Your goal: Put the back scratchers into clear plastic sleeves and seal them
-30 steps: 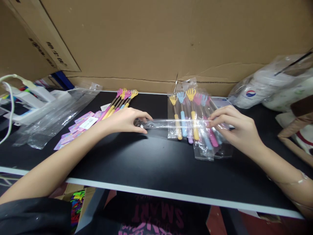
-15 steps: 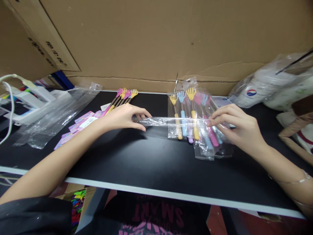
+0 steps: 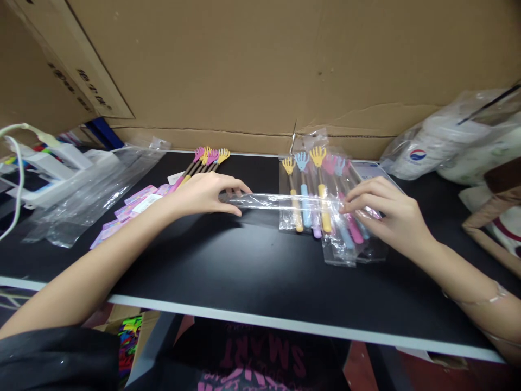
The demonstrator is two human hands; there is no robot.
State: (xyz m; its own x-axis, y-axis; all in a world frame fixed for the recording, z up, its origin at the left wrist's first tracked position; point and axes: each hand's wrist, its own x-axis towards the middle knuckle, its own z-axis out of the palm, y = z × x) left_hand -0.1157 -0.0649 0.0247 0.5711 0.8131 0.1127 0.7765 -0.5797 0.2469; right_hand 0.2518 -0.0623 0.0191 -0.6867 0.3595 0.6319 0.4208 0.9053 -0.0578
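Observation:
A narrow clear plastic bag (image 3: pixel 271 201) is stretched level above the black table between my two hands. Its left end sits in my left hand (image 3: pixel 205 194), whose thumb and fingertips stay apart at the front; the exact hold is hidden. At the other end, my right hand (image 3: pixel 385 209) pinches the film with thumb and fingers. Beneath and behind that end lie several back scratchers in clear bags, with small hand-shaped heads, including a yellow one (image 3: pixel 324 206) and a blue one (image 3: pixel 304 203). Behind my left hand is a bunch of unbagged back scratchers (image 3: pixel 207 157), partly covered by the hand.
Pink and purple cards (image 3: pixel 134 205) lie beside my left forearm. Further left are flat clear bags (image 3: pixel 87 201) and a white device with cables (image 3: pixel 55 174). A bagged white cup (image 3: pixel 439 144) stands at right. Cardboard (image 3: pixel 252 70) walls the back; the table's pale edge (image 3: pixel 244 320) runs in front.
My right hand has shifted slightly left, still pinching the bag's end. My left hand has barely moved, and the back scratchers lie as before.

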